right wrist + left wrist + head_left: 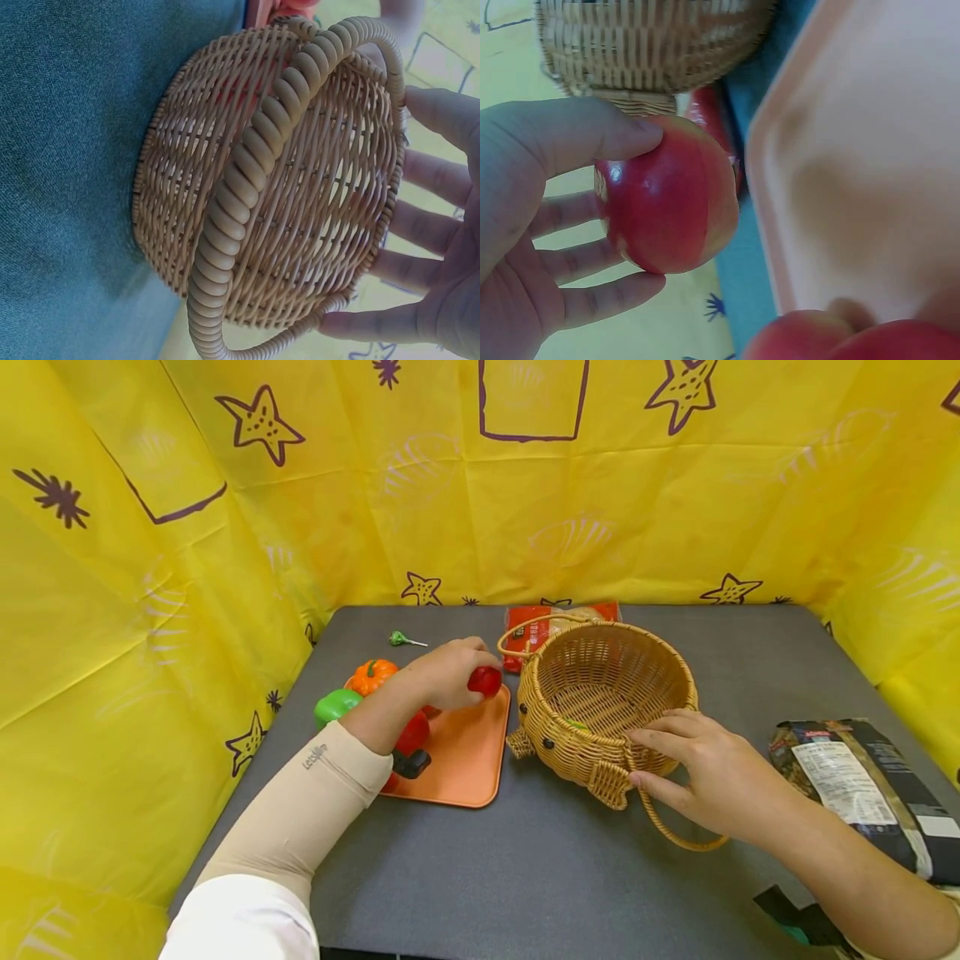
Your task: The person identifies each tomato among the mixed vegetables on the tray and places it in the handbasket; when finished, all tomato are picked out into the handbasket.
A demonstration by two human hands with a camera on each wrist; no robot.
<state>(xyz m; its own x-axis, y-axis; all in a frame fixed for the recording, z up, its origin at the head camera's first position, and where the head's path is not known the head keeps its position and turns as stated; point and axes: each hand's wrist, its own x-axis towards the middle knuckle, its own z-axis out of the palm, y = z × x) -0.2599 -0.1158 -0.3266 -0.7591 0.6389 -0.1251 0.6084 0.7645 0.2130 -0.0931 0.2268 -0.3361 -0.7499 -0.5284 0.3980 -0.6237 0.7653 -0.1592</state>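
Observation:
A red apple (pixel 486 682) is pinched between the thumb and fingertips of my left hand (pixel 452 677). It hangs above the right part of an orange tray (pixel 468 764); in the left wrist view the apple (pixel 671 199) shows yellowish patches. Beside the tray stands a wicker basket (pixel 573 747) with an animal snout and black eyes. At the basket's near right rim rests my right hand (pixel 708 768), its fingers mostly straight in the right wrist view, near the lowered handle (pixel 240 180). A small green-yellow thing (pixel 577 724) lies inside the basket.
The tray's left side holds a small orange pumpkin (pixel 373 675), a green bell pepper (pixel 339 703) and red produce (pixel 414 735), partly hidden by my left arm. Behind are a green lollipop (pixel 399 638) and a red packet (pixel 517 625). A dark bag (pixel 847 777) lies right.

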